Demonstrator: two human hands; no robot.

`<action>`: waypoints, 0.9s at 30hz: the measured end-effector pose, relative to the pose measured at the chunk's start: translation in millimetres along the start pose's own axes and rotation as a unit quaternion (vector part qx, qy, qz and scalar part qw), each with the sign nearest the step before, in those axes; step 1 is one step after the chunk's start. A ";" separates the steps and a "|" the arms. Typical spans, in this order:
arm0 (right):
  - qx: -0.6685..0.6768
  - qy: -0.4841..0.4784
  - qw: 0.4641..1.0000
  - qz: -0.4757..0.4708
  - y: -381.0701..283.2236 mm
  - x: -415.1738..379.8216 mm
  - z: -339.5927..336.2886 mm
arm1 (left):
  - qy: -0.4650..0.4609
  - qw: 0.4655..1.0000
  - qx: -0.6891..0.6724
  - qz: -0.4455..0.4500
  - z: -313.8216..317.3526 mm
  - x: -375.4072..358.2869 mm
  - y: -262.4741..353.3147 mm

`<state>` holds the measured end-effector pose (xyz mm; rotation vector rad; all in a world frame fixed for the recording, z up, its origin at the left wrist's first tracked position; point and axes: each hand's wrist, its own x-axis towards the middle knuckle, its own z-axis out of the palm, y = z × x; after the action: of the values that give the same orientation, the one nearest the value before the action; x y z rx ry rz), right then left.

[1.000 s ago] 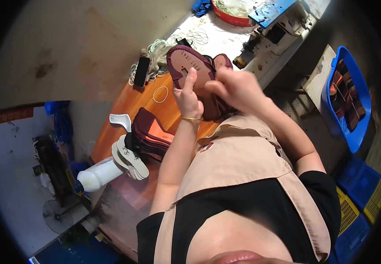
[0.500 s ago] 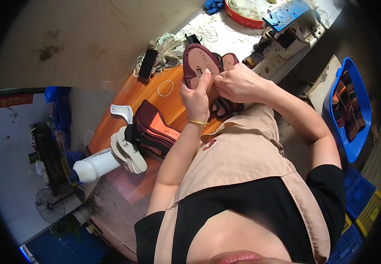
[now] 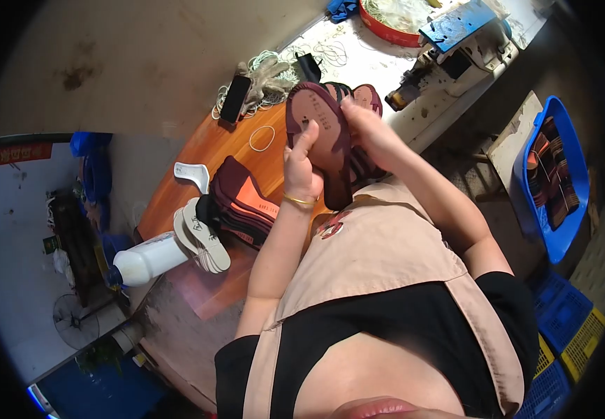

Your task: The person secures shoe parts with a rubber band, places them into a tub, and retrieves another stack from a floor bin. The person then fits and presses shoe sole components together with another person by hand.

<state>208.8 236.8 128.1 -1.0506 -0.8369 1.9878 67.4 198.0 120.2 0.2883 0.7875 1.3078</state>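
A maroon shoe piece [image 3: 327, 143] with a tan underside and printed marks faces up, held in my left hand [image 3: 302, 167], whose thumb presses on its face. My right hand [image 3: 373, 134] is closed at its right edge, near black straps. A second maroon and tan piece [image 3: 367, 96] shows just beyond my right hand's fingertips. Closer to me on the wooden table [image 3: 197, 150] lie a stack of maroon and orange sole pieces [image 3: 243, 195], several cream sole pieces [image 3: 204, 241] and a white sole-shaped piece [image 3: 192, 174].
A phone [image 3: 235, 99], a glove [image 3: 267, 78] and pale cords lie at the table's far end. A machine [image 3: 456, 63] stands at the upper right, below a red tray [image 3: 386, 28]. A blue basket [image 3: 557, 230] is at right, a white bottle [image 3: 149, 260] at left.
The held shoe piece has turned more upright, and its lower end now shows. My right hand has moved up along its edge, its forearm lower and further left. My left hand has shifted slightly down.
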 end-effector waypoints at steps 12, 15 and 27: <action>-0.476 0.166 0.812 -0.295 63.9 15.7 -39.6 | 0.257 0.747 0.570 0.226 -103.3 53.9 -42.7; -0.307 0.138 0.910 -0.242 38.9 -9.8 -62.3 | 0.289 0.561 0.733 0.253 -134.5 -11.6 -10.8; -0.379 -0.188 0.904 -0.068 78.0 -2.7 -0.6 | 0.672 0.649 0.337 0.115 -288.7 -103.5 -9.8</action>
<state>187.4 193.7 66.6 -0.9644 -1.9447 1.7850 -121.2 31.1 -55.2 -0.0902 2.6236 1.2697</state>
